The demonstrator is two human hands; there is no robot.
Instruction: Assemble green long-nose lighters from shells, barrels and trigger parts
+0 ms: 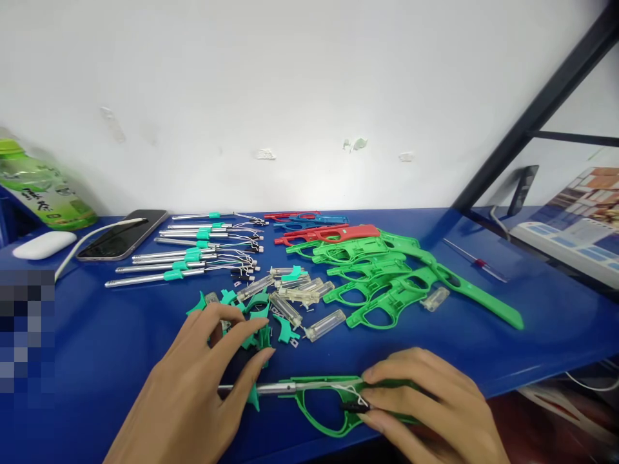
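Observation:
My right hand (430, 399) grips a green lighter casing half (333, 433) near the table's front edge. A metal tube (276, 388) with a teal collar (254, 397) lies along the casing's front end, partly behind my left thumb. White wires (352, 388) and a small black part (354, 407) sit by my right fingertips. My left hand (198, 374) reaches over the tube, thumb and index finger closing around a teal trigger (264, 336) at the pile's edge. More teal triggers (285, 328) and clear fuel tanks (325, 325) lie just beyond; my left fingers hide some.
Several metal tubes with wires (169, 260) lie in a row at left. Green casing halves (391, 299) and red ones (333, 233) are stacked behind. A phone (123, 235), white mouse-like object (44, 245), bottle (43, 187) and screwdriver (478, 262) rest around them.

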